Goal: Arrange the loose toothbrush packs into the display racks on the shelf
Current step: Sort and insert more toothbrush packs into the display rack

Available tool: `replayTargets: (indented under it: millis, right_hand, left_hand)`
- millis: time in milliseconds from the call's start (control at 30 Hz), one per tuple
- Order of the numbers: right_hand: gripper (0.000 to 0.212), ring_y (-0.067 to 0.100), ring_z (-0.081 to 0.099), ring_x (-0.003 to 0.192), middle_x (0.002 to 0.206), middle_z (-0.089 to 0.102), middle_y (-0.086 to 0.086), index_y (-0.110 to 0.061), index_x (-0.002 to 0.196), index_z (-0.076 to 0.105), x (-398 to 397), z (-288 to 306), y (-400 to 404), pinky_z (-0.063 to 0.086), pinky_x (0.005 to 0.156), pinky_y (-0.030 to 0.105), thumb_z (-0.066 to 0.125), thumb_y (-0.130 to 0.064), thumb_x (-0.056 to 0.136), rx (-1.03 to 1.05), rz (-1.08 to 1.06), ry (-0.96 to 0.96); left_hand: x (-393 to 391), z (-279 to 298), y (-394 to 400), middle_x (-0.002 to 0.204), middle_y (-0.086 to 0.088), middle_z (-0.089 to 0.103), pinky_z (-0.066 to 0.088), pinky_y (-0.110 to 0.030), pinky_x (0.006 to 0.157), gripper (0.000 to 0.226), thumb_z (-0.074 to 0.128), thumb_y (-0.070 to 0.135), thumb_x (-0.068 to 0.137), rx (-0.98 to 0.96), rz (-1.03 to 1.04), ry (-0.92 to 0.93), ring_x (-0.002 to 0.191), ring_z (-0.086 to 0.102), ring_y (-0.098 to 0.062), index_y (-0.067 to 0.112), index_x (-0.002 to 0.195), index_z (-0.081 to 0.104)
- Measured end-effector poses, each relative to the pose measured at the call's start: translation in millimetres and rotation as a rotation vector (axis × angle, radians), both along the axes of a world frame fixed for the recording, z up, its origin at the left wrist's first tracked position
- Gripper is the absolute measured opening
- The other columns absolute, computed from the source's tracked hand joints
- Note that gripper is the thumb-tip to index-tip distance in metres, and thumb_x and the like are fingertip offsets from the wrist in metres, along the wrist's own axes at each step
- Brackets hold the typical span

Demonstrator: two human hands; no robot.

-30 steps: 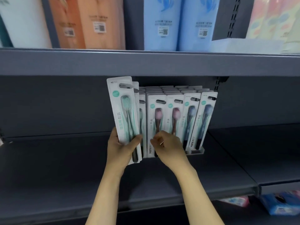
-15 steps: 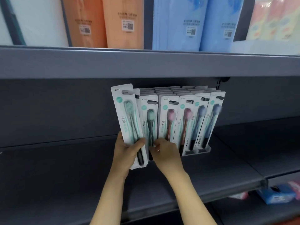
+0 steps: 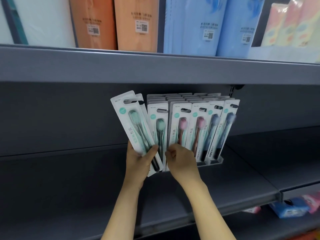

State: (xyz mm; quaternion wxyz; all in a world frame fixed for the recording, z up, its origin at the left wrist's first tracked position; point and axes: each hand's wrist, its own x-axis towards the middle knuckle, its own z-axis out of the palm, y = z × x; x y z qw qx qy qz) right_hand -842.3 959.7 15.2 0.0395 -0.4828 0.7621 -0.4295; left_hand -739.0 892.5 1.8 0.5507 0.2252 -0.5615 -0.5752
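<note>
"NO.911" is printed at the top corner of the tilted green toothbrush pack, and the same number stands on the green pack and the two pink packs at the front of the display rack. The Chinese characters "炫彩" run down the cards of the tilted pack and the pink packs, and "Hane" can be read low on a blue pack. The white labels with QR codes on the orange bags and blue bags on the upper shelf are too blurred to read.

The right hand hides the lower pink toothbrush pack.
</note>
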Motion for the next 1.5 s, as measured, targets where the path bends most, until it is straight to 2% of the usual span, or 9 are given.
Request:
replayTargets:
  millis: [433,567,700,867,967,1100,1300,1433,1500]
  right_hand:
    - [0.022,0.02,0.05,0.079,0.071,0.051,0.004,-0.006,0.077,0.053,-4.6,-23.9,-5.3,0.036,0.063,0.022,0.037,0.002,0.088,0.477,0.08,0.067]
    - [0.027,0.022,0.052,0.081,0.088,0.061,0.012,0.003,0.093,0.064,-5.8,-23.6,-5.6,0.038,0.064,0.022,0.037,0.003,0.086,0.494,0.066,0.07]
    - [0.019,0.023,0.053,0.082,0.07,0.049,0.001,-0.003,0.081,0.056,-7.6,-27.4,-8.3,0.037,0.06,0.021,0.039,0.001,0.086,0.565,0.071,0.088]
    - [0.033,0.025,0.06,0.099,0.105,0.065,0.011,-0.003,0.107,0.065,-6.8,-28.2,-9.1,0.043,0.071,0.022,0.039,0.0,0.088,0.557,0.048,0.051]
    - [0.029,0.025,0.06,0.095,0.096,0.062,0.009,-0.001,0.101,0.065,-6.5,-27.2,-9.1,0.043,0.068,0.022,0.04,0.0,0.087,0.566,0.053,0.036]
    - [0.026,0.014,0.043,0.061,0.064,0.041,0.001,-0.007,0.062,0.042,-5.0,-24.3,-8.2,0.034,0.051,0.02,0.04,0.002,0.086,0.596,0.055,0.069]
    - [0.034,0.01,0.041,0.054,0.06,0.043,0.001,-0.01,0.058,0.043,4.1,-11.5,-8.6,0.025,0.043,0.019,0.039,-0.007,0.091,0.396,0.054,0.063]
    - [0.016,0.029,0.063,0.078,0.083,0.061,0.015,-0.008,0.083,0.057,15.7,9.7,-5.6,0.038,0.058,0.027,0.046,-0.017,0.091,0.165,0.215,-0.102]
    - [0.013,0.024,0.066,0.081,0.083,0.063,0.007,-0.021,0.085,0.056,20.9,17.6,-2.8,0.044,0.061,0.026,0.048,-0.026,0.093,0.127,0.359,-0.204]
  left_hand:
    - [5.7,-5.5,0.3,0.123,-0.002,0.065,0.049,-0.034,0.099,0.053,0.065,-0.002,0.085,0.023,0.016,0.033,0.116,0.061,-0.016,0.015,0.133,0.049]
    - [6.2,-4.6,1.9,0.124,-0.004,0.065,0.05,-0.029,0.097,0.054,0.066,0.0,0.085,0.008,0.018,0.022,0.116,0.061,-0.015,0.012,0.134,0.048]
    - [3.9,-1.8,3.9,0.121,-0.001,0.066,0.051,-0.02,0.09,0.052,0.066,-0.001,0.084,-0.016,0.015,-0.005,0.112,0.062,-0.011,0.01,0.132,0.049]
    - [0.5,2.2,6.1,0.119,-0.003,0.066,0.05,-0.013,0.081,0.051,0.065,-0.006,0.084,-0.045,-0.004,-0.018,0.107,0.064,-0.006,0.008,0.131,0.049]
    - [6.4,4.0,4.0,0.121,-0.002,0.066,0.052,-0.021,0.089,0.052,0.066,-0.001,0.084,-0.023,0.015,0.036,0.111,0.063,-0.01,0.01,0.132,0.05]
    - [20.6,15.1,-3.9,0.122,-0.003,0.066,0.051,-0.027,0.093,0.053,0.067,0.002,0.084,-0.023,0.056,0.105,0.113,0.062,-0.014,0.01,0.133,0.049]
    - [33.2,12.7,-4.6,0.117,-0.005,0.068,0.053,-0.027,0.089,0.049,0.066,0.0,0.083,-0.01,-0.016,0.084,0.109,0.065,-0.017,0.01,0.129,0.053]
    - [38.8,7.9,-8.5,0.118,-0.011,0.068,0.053,-0.04,0.094,0.049,0.069,0.0,0.081,0.045,-0.085,0.1,0.11,0.065,-0.025,0.007,0.128,0.055]
    - [42.2,6.8,-10.1,0.12,-0.014,0.067,0.053,-0.042,0.092,0.051,0.068,0.005,0.079,0.096,-0.126,0.155,0.11,0.064,-0.029,0.005,0.128,0.055]
